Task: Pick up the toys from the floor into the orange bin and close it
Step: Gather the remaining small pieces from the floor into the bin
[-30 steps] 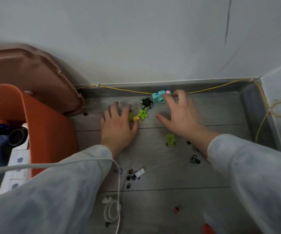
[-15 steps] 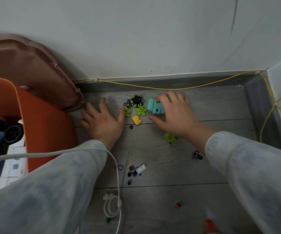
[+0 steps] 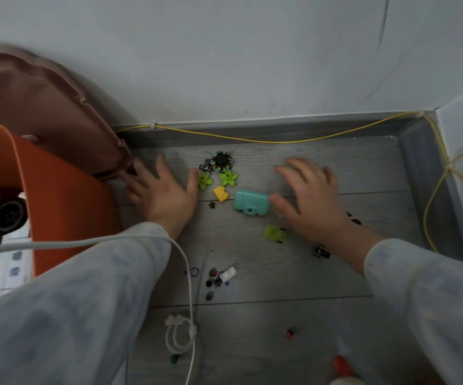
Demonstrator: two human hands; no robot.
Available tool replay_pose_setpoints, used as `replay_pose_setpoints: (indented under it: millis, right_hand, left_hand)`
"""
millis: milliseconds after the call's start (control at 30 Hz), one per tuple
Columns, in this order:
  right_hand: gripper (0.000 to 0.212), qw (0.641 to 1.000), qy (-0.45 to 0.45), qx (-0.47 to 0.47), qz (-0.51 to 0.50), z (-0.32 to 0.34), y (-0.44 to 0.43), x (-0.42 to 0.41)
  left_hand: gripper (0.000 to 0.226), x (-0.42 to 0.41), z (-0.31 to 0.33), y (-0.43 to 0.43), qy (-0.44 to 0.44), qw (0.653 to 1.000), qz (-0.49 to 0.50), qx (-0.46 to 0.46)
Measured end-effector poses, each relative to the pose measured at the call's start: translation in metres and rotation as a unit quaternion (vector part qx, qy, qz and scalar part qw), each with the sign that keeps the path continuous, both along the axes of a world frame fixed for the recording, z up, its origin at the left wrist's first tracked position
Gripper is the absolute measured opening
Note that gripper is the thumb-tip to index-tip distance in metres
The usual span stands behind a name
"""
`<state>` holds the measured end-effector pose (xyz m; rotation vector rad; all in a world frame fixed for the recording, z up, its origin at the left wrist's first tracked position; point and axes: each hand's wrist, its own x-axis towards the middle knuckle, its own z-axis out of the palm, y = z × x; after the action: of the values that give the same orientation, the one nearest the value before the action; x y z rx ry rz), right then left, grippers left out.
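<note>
While both my hands lie spread and empty on the floor, nothing is gripped yet, so the first risk is a sloppy scoop. My left hand (image 3: 163, 195), fingers apart, sits mid-left of the frame with its thumb just beside the flowers (image 3: 203, 180). My right hand (image 3: 310, 201), also splayed and holding nothing, is right of centre, its thumb touching the block (image 3: 251, 202).

If I sweep the two together too fast, I think the brick (image 3: 221, 193) and the spinner (image 3: 220, 160) could skid toward the wall at the top, where the wire (image 3: 252, 140) runs and could snag my fingers. The green car (image 3: 274, 232) and the black car (image 3: 321, 252) sit low by my right wrist. My sleeve may knock them away, or I may miss them altogether.

The bits (image 3: 216, 279) in the lower middle look too small to gather in a handful. The cable (image 3: 188, 273) hanging beside them could drag them about as my left arm moves.

The bin (image 3: 58, 218) stands at the left edge, open, with toys already inside. Its lid (image 3: 44, 107) leans at the upper left, close to my left fingertips. A careless backhand could tip it, and a heaped handful lifted over the bin's wall will likely shed pieces.
</note>
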<state>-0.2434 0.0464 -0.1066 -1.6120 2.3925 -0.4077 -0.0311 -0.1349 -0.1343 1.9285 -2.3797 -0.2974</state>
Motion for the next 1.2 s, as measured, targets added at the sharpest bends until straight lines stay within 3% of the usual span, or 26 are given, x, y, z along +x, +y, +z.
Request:
replay_pose_setpoints:
  millis: [133, 233, 333, 400, 533, 667, 800, 1000, 1067, 1200]
  right_hand:
    - [0.066, 0.997, 0.043, 0.039, -0.055, -0.006, 0.029, -0.019]
    - [0.067, 0.996, 0.015, 0.056, -0.066, -0.009, 0.022, -0.018]
    - [0.067, 0.997, -0.010, 0.058, -0.052, -0.010, 0.011, -0.010]
    - [0.065, 0.999, -0.031, 0.022, -0.024, -0.009, 0.008, -0.006]
    - [0.061, 0.997, 0.001, -0.075, 0.001, 0.007, 0.010, -0.015]
    - [0.086, 0.995, 0.069, 0.017, 0.067, 0.014, 0.041, -0.044]
    - [0.108, 0.983, 0.057, 0.153, 0.085, -0.003, 0.065, -0.031]
    - [0.117, 0.990, 0.072, 0.099, 0.076, -0.009, 0.046, -0.007]
    - [0.111, 0.987, 0.079, 0.094, 0.107, -0.011, 0.040, -0.001]
    - [0.088, 0.986, 0.086, 0.072, 0.123, -0.014, 0.037, 0.017]
  left_hand:
    - [0.089, 0.012, -0.008, -0.004, -0.025, 0.998, -0.023, 0.045]
    - [0.082, 0.014, -0.009, -0.002, -0.009, 0.999, -0.038, 0.020]
    - [0.068, 0.006, -0.001, 0.010, -0.005, 0.982, -0.183, -0.048]
    - [0.063, 0.001, 0.005, 0.019, 0.001, 0.961, -0.266, -0.072]
    - [0.078, -0.014, 0.007, 0.018, 0.014, 0.964, -0.266, -0.027]
    - [0.094, -0.024, 0.002, 0.010, -0.004, 0.943, -0.325, 0.072]
    - [0.101, -0.022, -0.003, 0.033, 0.009, 0.920, -0.384, 0.074]
    - [0.109, -0.028, -0.003, 0.060, 0.052, 0.907, -0.418, 0.026]
    - [0.103, -0.033, -0.004, 0.062, 0.044, 0.902, -0.429, 0.002]
    - [0.069, -0.040, -0.006, 0.064, 0.092, 0.896, -0.434, 0.006]
